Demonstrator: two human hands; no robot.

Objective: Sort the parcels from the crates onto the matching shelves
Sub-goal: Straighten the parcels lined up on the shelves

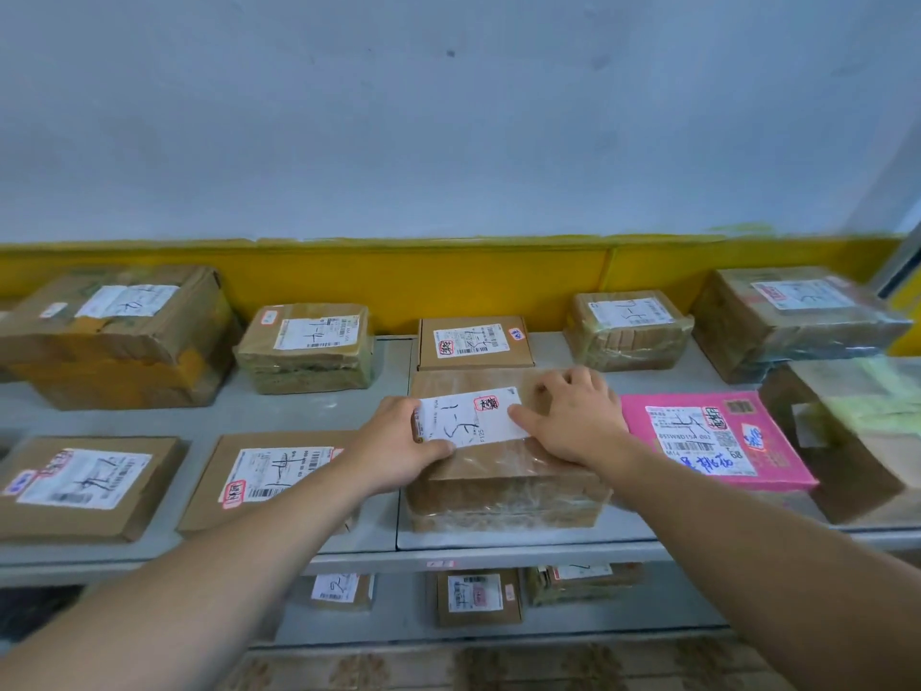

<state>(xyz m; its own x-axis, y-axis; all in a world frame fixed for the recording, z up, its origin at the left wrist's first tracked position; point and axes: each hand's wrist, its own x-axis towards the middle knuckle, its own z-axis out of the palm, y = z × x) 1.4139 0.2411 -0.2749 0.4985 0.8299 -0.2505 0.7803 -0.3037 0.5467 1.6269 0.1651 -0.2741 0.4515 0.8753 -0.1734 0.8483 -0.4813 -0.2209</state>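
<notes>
The tape-wrapped brown parcel (503,486) sat near the front edge of the shelf (498,553); your left hand (398,446) gripped its left side, thumb on the label, and your right hand (573,416) lay flat on top. Pushed back carelessly, it could have struck the small box (473,344) behind or scraped the pink parcel (717,441) beside it

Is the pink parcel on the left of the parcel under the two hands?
No, the pink parcel lies to the right of the brown parcel, beside the right hand.
</notes>
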